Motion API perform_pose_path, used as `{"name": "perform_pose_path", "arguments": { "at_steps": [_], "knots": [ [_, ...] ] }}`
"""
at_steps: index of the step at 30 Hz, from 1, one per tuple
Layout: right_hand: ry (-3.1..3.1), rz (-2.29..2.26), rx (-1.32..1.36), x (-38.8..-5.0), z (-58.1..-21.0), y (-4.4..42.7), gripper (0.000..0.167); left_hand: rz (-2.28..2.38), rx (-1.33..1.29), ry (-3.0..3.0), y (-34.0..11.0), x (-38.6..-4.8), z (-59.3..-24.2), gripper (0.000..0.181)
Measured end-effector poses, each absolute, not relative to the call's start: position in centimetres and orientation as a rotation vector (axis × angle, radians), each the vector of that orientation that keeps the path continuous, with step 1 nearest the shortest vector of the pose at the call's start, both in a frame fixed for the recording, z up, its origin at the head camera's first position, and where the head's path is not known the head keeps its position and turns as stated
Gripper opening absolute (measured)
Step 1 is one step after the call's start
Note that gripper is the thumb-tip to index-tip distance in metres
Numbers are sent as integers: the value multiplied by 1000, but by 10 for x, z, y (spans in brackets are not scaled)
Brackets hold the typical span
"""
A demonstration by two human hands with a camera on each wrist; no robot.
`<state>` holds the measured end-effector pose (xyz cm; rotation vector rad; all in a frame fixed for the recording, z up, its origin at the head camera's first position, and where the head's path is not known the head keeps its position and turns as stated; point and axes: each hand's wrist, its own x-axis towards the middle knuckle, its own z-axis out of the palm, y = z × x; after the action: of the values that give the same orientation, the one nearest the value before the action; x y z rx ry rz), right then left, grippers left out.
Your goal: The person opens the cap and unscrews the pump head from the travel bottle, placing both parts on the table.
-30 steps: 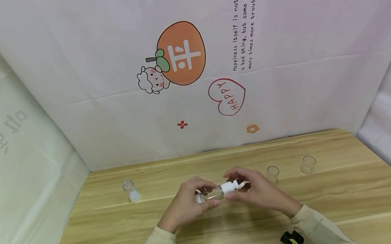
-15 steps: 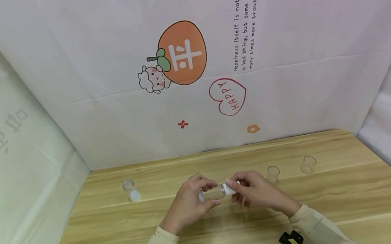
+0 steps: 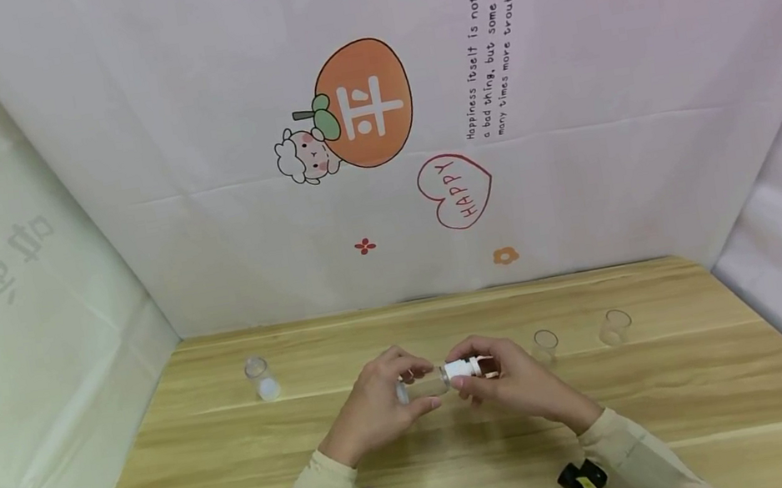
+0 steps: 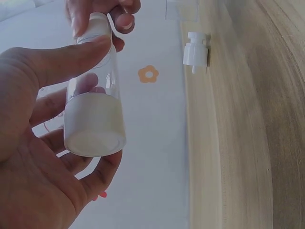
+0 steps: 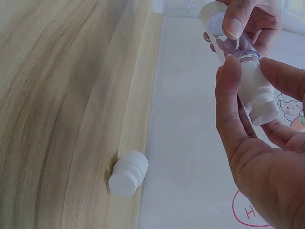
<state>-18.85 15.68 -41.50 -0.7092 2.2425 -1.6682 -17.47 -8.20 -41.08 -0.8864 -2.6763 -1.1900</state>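
My left hand (image 3: 379,404) grips a clear bottle (image 3: 423,386) with a white base, thumb on one side and fingers round the other. The bottle lies roughly level, its base to the left. At its right end my right hand (image 3: 508,377) pinches the white collar (image 3: 459,369) between thumb and fingers. A short white neck (image 5: 263,112) sticks out beyond those fingers in the right wrist view. In the left wrist view, the bottle's white base (image 4: 94,125) faces the camera, with the right hand's fingers (image 4: 125,21) at the far end.
A clear container with a white bottom (image 3: 262,381) stands at the back left of the wooden table. Two clear cups (image 3: 546,347) (image 3: 616,328) stand at the right. The wrist views show loose white fittings (image 4: 196,51) (image 5: 128,174) on the table near the patterned wall cloth.
My right hand rolled over the collar, thumb coming across the top, then turned back with its thumb low again. My left hand and the bottle have hardly moved.
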Motion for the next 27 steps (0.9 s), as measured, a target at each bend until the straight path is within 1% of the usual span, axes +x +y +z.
{"name": "perform_pose_path", "arguments": {
  "at_steps": [9,22,27],
  "knots": [
    [2191,-1745,-803,-188,-415,158,27,-1246,-895,-2676,-83,-175,-412,32],
    [2229,-1790,-871,-186,-413,155,9,-1260,-892,-2687,-85,-176,-413,33],
    [2240,-1795,-860,-186,-414,155,14,-1300,-892,-2674,-85,-176,-413,32]
  ]
}}
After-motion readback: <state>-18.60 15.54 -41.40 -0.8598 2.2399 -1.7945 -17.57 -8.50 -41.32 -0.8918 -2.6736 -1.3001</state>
